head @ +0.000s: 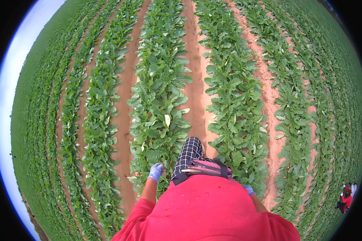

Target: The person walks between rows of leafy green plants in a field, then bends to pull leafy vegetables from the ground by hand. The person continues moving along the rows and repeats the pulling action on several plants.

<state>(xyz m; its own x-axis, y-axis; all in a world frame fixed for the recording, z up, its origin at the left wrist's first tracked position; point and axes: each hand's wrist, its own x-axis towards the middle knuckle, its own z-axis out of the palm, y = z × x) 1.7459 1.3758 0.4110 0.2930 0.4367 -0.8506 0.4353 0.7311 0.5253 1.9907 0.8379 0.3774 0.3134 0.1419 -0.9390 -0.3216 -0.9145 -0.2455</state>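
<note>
My left hand (157,172), in a light blue glove with soiled fingertips, hangs beside my left thigh above a row of leafy green plants (157,126). Its fingers curl inward; whether anything is inside them cannot be made out. On the other side, my right hand (249,189) wears a similar blue glove and is mostly hidden behind my red shirt (199,208). It is nearest to the right-hand plant row (235,120). A pink and black waist pouch (206,168) sits at my waist, above checked trousers (188,155).
A reddish sandy furrow (196,114) runs ahead between the two nearest rows. Further furrows, such as the left one (122,150) and the right one (271,120), separate more crop rows. Far off at the right, a person in red (347,198) is among the plants.
</note>
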